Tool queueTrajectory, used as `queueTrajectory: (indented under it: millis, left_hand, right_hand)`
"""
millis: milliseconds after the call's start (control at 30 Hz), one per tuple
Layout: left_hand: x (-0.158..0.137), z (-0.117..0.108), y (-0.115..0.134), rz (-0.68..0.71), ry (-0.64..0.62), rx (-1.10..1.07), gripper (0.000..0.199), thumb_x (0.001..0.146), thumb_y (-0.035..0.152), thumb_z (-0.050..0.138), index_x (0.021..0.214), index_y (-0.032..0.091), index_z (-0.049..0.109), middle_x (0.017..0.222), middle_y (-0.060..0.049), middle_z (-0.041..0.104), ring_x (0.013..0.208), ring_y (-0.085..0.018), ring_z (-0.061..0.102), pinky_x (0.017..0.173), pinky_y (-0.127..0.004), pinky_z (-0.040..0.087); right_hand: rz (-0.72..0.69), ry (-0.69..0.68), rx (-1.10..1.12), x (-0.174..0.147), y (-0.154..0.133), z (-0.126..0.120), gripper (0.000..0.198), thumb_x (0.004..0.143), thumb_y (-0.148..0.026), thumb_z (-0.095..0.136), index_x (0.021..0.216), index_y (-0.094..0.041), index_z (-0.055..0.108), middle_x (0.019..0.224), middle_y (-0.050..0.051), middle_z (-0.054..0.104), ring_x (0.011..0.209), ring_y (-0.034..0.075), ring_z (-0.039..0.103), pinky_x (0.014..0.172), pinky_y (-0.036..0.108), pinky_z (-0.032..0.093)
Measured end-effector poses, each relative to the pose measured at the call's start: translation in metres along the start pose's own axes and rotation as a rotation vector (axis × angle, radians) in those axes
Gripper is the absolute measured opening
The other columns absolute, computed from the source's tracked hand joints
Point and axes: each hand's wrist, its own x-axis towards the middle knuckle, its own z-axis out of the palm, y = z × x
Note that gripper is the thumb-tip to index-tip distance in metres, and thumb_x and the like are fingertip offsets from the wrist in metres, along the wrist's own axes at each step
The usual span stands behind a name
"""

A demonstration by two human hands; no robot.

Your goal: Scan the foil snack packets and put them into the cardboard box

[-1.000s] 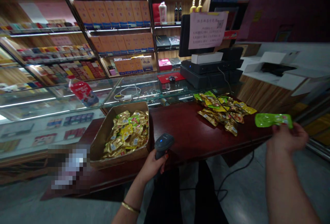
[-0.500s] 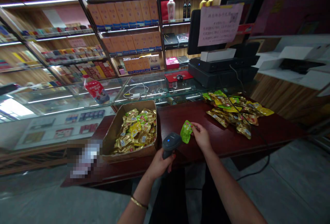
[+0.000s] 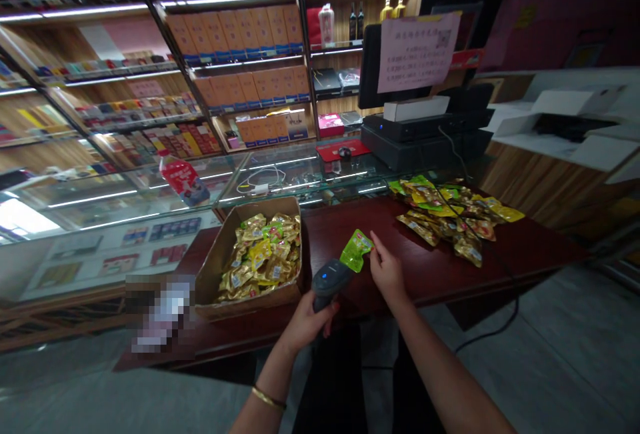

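My left hand [image 3: 307, 321] is wrapped round the handle of a dark barcode scanner [image 3: 331, 279], whose head points toward a small green snack packet [image 3: 357, 251]. The fingers of my right hand [image 3: 388, 270] pinch that packet by its right edge, just above the table. Left of the scanner, a cardboard box [image 3: 213, 274] holds many gold packets, with a few green and yellow ones among them. A loose pile of gold, green and yellow packets [image 3: 440, 214] lies on the table to the right of my right hand.
The dark red wooden table [image 3: 340, 217] meets a glass display counter [image 3: 295, 161] behind. On the counter are a red-labelled bottle [image 3: 183, 177], a mouse [image 3: 345, 153] and a monitor with a paper notice [image 3: 417, 51]. A black cable [image 3: 515, 314] hangs over the table's front edge.
The green packet has tilted and now shows more of its face, close to the scanner's head. My right hand has turned slightly. The whole view has shifted a little.
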Motion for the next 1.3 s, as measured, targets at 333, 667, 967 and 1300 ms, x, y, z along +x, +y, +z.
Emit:
queueTrajectory:
  millis: [333,667,967,1300]
  left_hand:
    - [-0.001,-0.003,-0.003,-0.003,0.004,-0.063,0.053,0.074,0.061,0.079,0.092,0.015,0.059,0.047,0.006,0.056,0.035,-0.010,0.048,0.041,-0.020,0.034]
    - [0.001,-0.005,-0.008,0.013,-0.013,0.002,0.051,0.078,0.062,0.075,0.089,0.016,0.060,0.045,0.005,0.056,0.035,-0.010,0.048,0.042,-0.020,0.034]
    - [0.001,0.009,0.000,-0.011,0.118,-0.009,0.039,0.078,0.049,0.076,0.091,0.017,0.059,0.044,0.008,0.053,0.035,-0.010,0.045,0.040,-0.020,0.035]
    - [0.004,0.005,-0.004,-0.024,0.114,0.011,0.042,0.078,0.052,0.075,0.091,0.017,0.057,0.043,0.007,0.054,0.034,-0.010,0.045,0.040,-0.020,0.036]
  right_hand:
    - [-0.022,0.045,-0.049,-0.003,-0.007,0.000,0.054,0.095,-0.031,0.042,0.146,-0.019,0.057,0.108,0.012,0.080,0.090,0.023,0.077,0.084,0.030,0.059]
    - [-0.025,0.051,-0.017,-0.003,-0.008,0.001,0.054,0.093,-0.030,0.045,0.144,-0.021,0.059,0.116,0.012,0.078,0.096,0.023,0.077,0.088,0.031,0.058]
    - [0.392,0.009,0.562,0.035,0.004,0.009,0.056,0.083,-0.033,0.061,0.134,-0.010,0.064,0.102,0.010,0.079,0.080,0.020,0.075,0.074,0.036,0.065]
    - [0.064,-0.438,0.722,0.070,-0.131,0.082,0.048,0.083,-0.029,0.074,0.131,-0.027,0.067,0.125,0.006,0.074,0.114,0.022,0.070,0.097,0.041,0.059]
